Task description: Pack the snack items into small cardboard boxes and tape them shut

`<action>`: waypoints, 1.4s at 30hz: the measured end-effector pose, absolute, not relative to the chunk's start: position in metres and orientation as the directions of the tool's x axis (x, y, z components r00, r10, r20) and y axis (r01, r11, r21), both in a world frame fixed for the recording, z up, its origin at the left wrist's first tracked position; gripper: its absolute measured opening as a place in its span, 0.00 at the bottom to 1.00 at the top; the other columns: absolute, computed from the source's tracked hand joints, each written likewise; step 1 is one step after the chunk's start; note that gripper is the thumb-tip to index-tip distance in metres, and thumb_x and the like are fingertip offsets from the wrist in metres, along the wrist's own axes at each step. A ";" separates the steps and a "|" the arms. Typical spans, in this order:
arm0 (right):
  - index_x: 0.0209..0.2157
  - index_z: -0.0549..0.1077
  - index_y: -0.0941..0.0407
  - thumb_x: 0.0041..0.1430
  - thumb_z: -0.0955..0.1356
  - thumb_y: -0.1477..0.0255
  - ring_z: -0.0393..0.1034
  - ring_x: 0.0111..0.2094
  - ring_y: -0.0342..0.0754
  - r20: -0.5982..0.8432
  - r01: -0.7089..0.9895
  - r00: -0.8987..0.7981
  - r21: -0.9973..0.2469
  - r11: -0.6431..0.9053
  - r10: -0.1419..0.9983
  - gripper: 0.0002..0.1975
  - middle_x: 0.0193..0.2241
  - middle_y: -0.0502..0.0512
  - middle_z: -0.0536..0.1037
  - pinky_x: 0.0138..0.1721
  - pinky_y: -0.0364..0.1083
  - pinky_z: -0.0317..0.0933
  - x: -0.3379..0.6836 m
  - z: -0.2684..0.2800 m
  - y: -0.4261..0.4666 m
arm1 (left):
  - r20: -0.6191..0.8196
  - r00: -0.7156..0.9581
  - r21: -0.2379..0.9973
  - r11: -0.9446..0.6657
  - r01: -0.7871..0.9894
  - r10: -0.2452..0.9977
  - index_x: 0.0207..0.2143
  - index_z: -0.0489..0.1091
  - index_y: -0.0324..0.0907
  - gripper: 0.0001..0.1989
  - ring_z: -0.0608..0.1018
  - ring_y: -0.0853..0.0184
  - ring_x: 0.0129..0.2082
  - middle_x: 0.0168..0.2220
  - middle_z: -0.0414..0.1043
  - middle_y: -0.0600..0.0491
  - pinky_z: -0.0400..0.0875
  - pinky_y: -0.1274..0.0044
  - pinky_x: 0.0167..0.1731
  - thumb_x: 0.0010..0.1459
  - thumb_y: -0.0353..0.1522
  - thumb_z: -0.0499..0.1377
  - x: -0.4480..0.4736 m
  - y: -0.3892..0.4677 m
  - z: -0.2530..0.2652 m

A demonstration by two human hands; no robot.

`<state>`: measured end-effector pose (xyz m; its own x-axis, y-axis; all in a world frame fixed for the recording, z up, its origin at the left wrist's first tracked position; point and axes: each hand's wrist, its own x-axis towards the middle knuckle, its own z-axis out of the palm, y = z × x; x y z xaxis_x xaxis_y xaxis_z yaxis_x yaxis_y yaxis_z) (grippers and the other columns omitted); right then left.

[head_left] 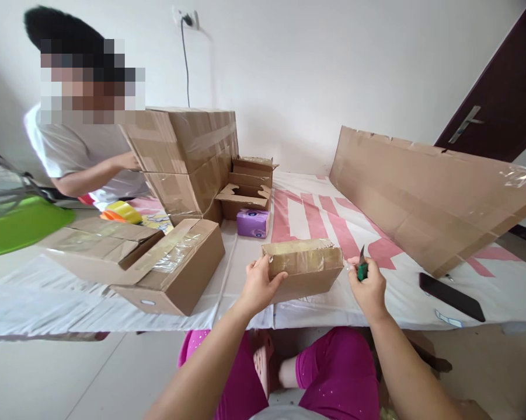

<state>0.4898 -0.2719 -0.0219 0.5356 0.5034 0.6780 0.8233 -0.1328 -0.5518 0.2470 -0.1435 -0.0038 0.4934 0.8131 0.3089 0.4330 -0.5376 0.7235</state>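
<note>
Right in front of me, a small taped cardboard box stands near the table's front edge. My left hand grips its left end, thumb on the near side and fingers at the corner. At the box's right end, my right hand is closed around a knife with a green handle, its short dark blade pointing up. The fingertips of that hand are pinched close to the box's right edge, near a bit of clear tape; whether they hold the tape is too small to tell.
Two taped cardboard boxes lie to the left, before a tall box stack. Behind stand opened boxes and a purple pack. A large cardboard sheet leans at right, near a phone. Another person sits at left.
</note>
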 end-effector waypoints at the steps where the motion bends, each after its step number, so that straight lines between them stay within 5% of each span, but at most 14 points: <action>1: 0.39 0.68 0.53 0.54 0.63 0.71 0.74 0.37 0.50 0.694 0.843 0.519 -0.512 -0.164 0.498 0.09 0.37 0.55 0.79 0.42 0.47 0.66 0.494 -0.025 -0.274 | 0.311 0.494 0.723 -0.539 0.432 0.812 0.40 0.65 0.44 0.10 0.74 0.57 0.43 0.39 0.74 0.49 0.62 0.62 0.49 0.55 0.32 0.60 0.246 -0.144 -0.005; 7: 0.42 0.68 0.56 0.53 0.63 0.75 0.72 0.40 0.55 0.579 0.824 0.501 -0.092 -0.558 0.644 0.13 0.35 0.59 0.78 0.38 0.48 0.63 0.563 -0.056 -0.315 | 0.404 0.595 0.679 -0.663 0.315 0.695 0.37 0.70 0.45 0.06 0.71 0.58 0.45 0.36 0.74 0.52 0.56 0.61 0.51 0.56 0.28 0.57 0.239 -0.148 -0.019; 12: 0.39 0.70 0.55 0.57 0.59 0.83 0.71 0.40 0.51 0.261 0.808 0.507 0.189 -0.558 0.822 0.14 0.32 0.57 0.77 0.35 0.45 0.61 0.582 -0.089 -0.358 | 0.474 0.642 0.647 -0.733 0.210 0.603 0.37 0.71 0.47 0.09 0.67 0.56 0.54 0.39 0.76 0.53 0.52 0.60 0.53 0.55 0.25 0.58 0.234 -0.149 -0.026; 20: 0.49 0.68 0.57 0.61 0.59 0.75 0.73 0.41 0.54 0.078 0.835 0.545 0.040 -0.549 0.835 0.16 0.39 0.61 0.77 0.40 0.48 0.63 0.564 -0.101 -0.377 | 0.515 0.628 0.658 -0.738 0.147 0.584 0.39 0.71 0.47 0.09 0.66 0.54 0.56 0.40 0.76 0.51 0.56 0.60 0.53 0.54 0.27 0.59 0.235 -0.147 -0.031; 29: 0.55 0.64 0.56 0.62 0.54 0.66 0.70 0.50 0.56 0.153 0.805 0.587 -0.221 -0.551 0.795 0.23 0.48 0.63 0.76 0.50 0.52 0.63 0.585 -0.118 -0.387 | 0.586 0.627 0.641 -0.767 0.028 0.513 0.36 0.71 0.45 0.11 0.68 0.57 0.53 0.37 0.76 0.50 0.61 0.61 0.53 0.53 0.21 0.58 0.226 -0.159 -0.031; 35: 0.51 0.67 0.59 0.61 0.55 0.54 0.69 0.49 0.60 0.169 0.722 0.692 -0.160 -0.673 0.702 0.28 0.50 0.64 0.74 0.49 0.53 0.63 0.612 -0.087 -0.354 | 0.598 0.675 0.584 -0.812 0.001 0.432 0.38 0.72 0.46 0.14 0.70 0.59 0.49 0.37 0.77 0.52 0.61 0.62 0.52 0.55 0.20 0.56 0.213 -0.177 -0.022; 42: 0.48 0.73 0.61 0.59 0.61 0.56 0.68 0.49 0.64 0.119 0.750 0.659 -0.037 -0.660 0.742 0.26 0.45 0.68 0.75 0.47 0.57 0.62 0.620 -0.095 -0.322 | 0.637 0.657 0.555 -0.831 -0.029 0.403 0.37 0.72 0.45 0.13 0.71 0.61 0.45 0.35 0.77 0.52 0.61 0.63 0.51 0.57 0.20 0.55 0.213 -0.180 -0.027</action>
<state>0.6199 -0.3222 -0.0947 0.6593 0.7424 0.1190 0.7501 -0.6603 -0.0367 0.2126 -0.1801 -0.0270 0.6571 0.4027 0.6372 -0.0289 -0.8312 0.5552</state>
